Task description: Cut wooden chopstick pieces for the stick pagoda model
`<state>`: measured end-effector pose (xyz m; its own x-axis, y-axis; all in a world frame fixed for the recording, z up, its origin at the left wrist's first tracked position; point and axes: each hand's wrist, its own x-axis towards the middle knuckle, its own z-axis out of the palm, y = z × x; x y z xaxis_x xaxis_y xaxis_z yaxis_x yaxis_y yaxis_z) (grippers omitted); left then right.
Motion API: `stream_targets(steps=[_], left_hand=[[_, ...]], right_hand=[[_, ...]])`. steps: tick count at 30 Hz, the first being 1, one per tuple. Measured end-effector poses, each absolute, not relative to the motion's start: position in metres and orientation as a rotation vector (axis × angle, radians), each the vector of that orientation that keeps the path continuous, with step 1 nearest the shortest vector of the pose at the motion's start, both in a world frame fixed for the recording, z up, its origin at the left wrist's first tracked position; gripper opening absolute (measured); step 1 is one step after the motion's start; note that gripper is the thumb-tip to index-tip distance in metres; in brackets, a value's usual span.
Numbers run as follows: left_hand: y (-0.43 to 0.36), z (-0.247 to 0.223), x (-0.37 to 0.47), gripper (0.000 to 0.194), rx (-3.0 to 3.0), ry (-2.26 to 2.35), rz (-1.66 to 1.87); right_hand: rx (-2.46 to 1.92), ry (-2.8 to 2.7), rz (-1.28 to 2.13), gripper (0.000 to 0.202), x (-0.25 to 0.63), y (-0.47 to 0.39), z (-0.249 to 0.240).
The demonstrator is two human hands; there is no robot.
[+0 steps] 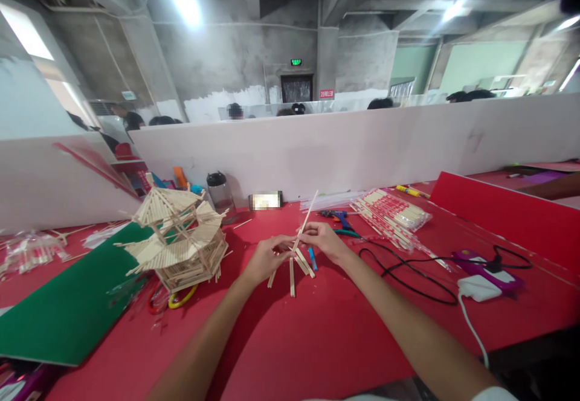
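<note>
Over the middle of the red table (290, 340), my left hand (270, 257) pinches small wooden sticks (292, 277) that fan out below its fingers. My right hand (322, 239) is closed on a long thin stick (310, 214), which slants up and to the right. The fingertips of both hands nearly meet, and the sticks' joint is partly hidden by them. A blue pen-like item (312, 258) lies just under my right hand. To the left stands a pagoda-like model (181, 244) made of wooden sticks.
Green board (67, 292) at left; bottle (220, 192) and phone (266, 200) by the white partition (290, 159). Right: glue gun (338, 217), packed sticks (394, 211), black cable (421, 289), purple power strip (493, 274), red board (502, 220). People's heads show beyond the partition.
</note>
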<state>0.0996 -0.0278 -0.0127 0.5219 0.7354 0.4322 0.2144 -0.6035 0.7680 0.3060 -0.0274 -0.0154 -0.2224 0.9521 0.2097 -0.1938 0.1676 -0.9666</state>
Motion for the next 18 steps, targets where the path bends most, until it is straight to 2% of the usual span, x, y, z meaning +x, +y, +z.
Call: stream_targets(steps=[18], left_hand=[[-0.0285, -0.0119, 0.0965, 0.036, 2.109, 0.738, 1.034]], right_hand=[[-0.830, -1.292, 1.309, 0.031, 0.3007, -0.0322, -0.0078]])
